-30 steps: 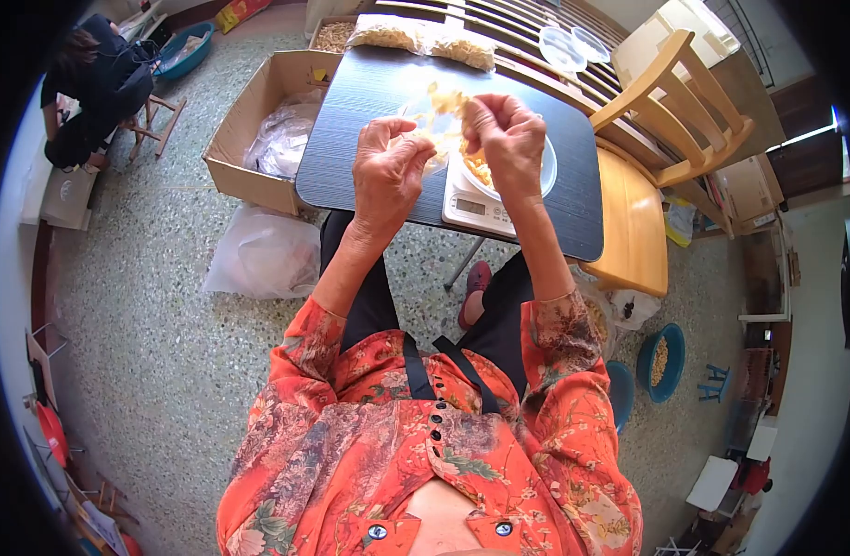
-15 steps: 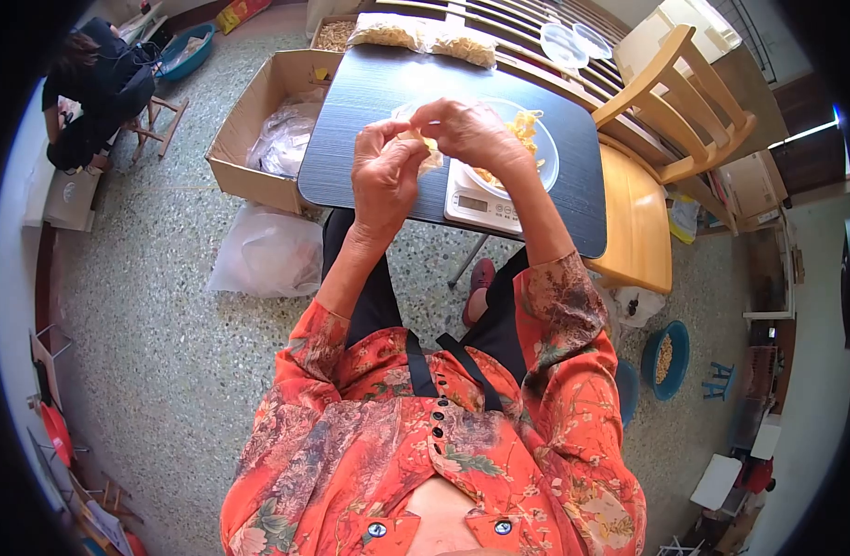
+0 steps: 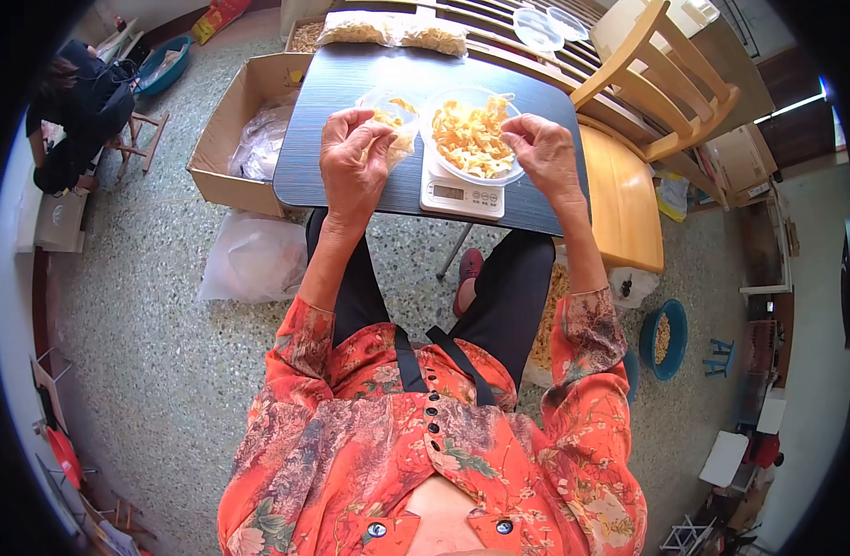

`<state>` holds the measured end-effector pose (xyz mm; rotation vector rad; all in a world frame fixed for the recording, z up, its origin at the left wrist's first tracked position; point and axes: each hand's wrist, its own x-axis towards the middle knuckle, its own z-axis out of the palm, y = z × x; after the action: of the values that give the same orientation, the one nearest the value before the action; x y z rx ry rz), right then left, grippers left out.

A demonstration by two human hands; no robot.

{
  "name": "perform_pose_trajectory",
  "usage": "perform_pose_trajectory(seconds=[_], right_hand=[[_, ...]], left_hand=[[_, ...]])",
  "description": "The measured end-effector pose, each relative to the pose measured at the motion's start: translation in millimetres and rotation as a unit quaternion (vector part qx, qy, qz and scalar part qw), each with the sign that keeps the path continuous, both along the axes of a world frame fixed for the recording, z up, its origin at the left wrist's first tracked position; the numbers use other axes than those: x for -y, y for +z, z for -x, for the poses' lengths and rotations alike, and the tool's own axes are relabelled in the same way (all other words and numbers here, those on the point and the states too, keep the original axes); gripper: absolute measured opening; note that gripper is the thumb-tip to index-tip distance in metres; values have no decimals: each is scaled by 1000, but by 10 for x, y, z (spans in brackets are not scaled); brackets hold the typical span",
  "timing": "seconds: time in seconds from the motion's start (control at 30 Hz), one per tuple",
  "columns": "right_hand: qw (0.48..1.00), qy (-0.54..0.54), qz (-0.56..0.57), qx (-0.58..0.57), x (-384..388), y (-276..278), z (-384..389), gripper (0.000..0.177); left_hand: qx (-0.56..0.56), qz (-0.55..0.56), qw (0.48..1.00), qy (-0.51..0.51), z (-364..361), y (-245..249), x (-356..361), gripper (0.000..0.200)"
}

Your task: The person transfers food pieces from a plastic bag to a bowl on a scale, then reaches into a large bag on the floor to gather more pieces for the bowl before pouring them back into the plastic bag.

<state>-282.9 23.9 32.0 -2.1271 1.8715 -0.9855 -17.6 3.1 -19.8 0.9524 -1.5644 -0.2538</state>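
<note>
My left hand (image 3: 353, 171) pinches the near edge of a clear plastic bag (image 3: 402, 144) holding some yellow dried strips. The bag lies open toward the back of the dark table. To its right, a clear round bowl (image 3: 436, 157) full of curly yellow strips (image 3: 471, 139) stands on a white digital scale (image 3: 457, 196). My right hand (image 3: 547, 159) is at the bowl's right rim, thumb and fingers drawn together; whatever they may hold is hidden.
Filled clear bags (image 3: 393, 32) lie at the far edge of the dark table (image 3: 318, 139). An open cardboard box (image 3: 226, 148) with plastic bags stands left. A wooden chair (image 3: 624, 204) stands right. A blue basin (image 3: 664, 338) is on the floor; a person (image 3: 82, 102) sits far left.
My right hand has moved right, away from the bag and my left hand, to the bowl's right rim. The bowl and the bag's contents now show more fully.
</note>
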Motion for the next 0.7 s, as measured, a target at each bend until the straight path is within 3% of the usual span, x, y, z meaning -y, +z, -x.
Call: perform_pose_trajectory(seconds=[0.07, 0.23, 0.3, 0.43, 0.57, 0.7], right_hand=[[997, 20, 11, -70, 18, -59, -30, 21], [993, -8, 19, -116, 138, -148, -289, 36], [975, -60, -28, -213, 160, -110, -433, 35], [966, -89, -83, -230, 254, -112, -525, 26], [963, -89, -68, -245, 328, -213, -473, 17], [981, -42, -9, -189, 283, -186, -362, 11]], left_hand=[[-6, 17, 1000, -2, 34, 40, 1, 16], [-19, 9, 1000, -20, 92, 90, -38, 15], [-28, -4, 999, -29, 113, 90, -58, 15], [-19, 11, 1000, -18, 127, 91, -55, 15], [-19, 2, 1000, -20, 103, 64, -46, 16], [-8, 1, 1000, -13, 58, 40, -38, 15]])
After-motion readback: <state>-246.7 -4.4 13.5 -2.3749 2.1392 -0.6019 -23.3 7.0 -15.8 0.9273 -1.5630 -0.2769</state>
